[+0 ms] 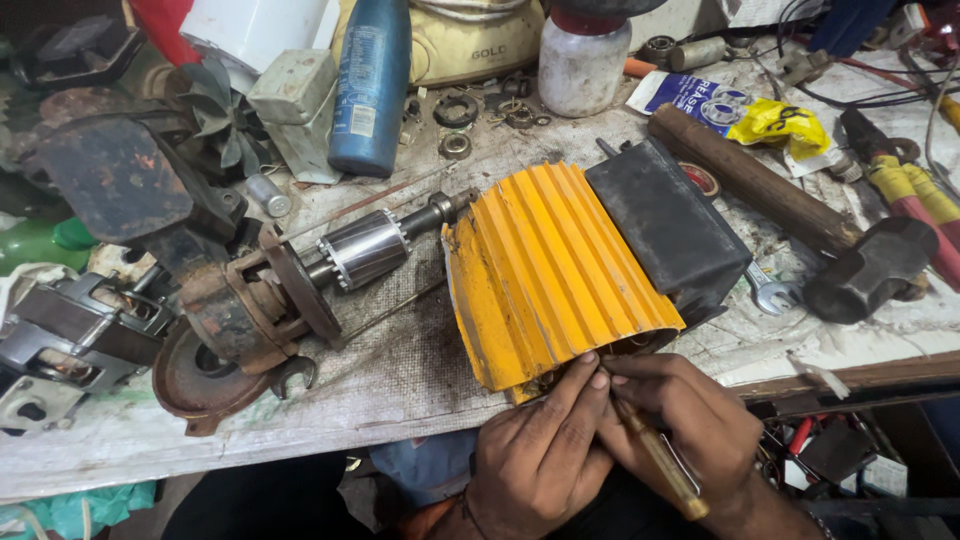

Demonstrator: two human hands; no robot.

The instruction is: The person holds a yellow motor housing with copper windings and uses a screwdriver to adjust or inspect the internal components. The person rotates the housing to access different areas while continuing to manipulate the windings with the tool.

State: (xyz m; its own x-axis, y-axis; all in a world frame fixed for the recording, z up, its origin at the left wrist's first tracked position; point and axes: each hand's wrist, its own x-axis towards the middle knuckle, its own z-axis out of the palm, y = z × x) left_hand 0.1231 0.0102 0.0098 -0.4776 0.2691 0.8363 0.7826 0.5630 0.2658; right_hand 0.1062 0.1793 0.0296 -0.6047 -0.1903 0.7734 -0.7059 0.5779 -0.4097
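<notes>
Yellow ribbed motor housing (545,275) lies on its side in the middle of the workbench (400,380), its open end turned toward the near edge, where both hands meet it. Going from the left: a grey motor frame (60,345) sits at the bench's left edge, and beside it a rusty end plate (235,320) carries a rotor (368,248) whose shaft points right and reaches the yellow housing's far left corner. Behind these stand a small fan impeller (215,110), a pale boxy part (295,105) and a blue spray can (372,85) standing upright. A few bearings and rings (456,112) lie scattered past the can, with a white jar (583,62) behind them. A black terminal box (665,225) is fixed against the housing's right side.

At the housing's near rim, the left hand (535,455) has its fingers stretched up, the fingertips pressed to the edge of the opening. The right hand (690,425) is curled around a yellow-handled screwdriver (660,460), pinching it like a pen, with the tip going in at the rim just beside the left fingertips; the tip itself is hidden. Further right a spanner (770,293) lies near the terminal box, then a hammer (800,215) with a brown wooden handle and dark head, a yellow and blue packet (740,110) behind it, and pliers with red and yellow grips (915,195) at the far right
</notes>
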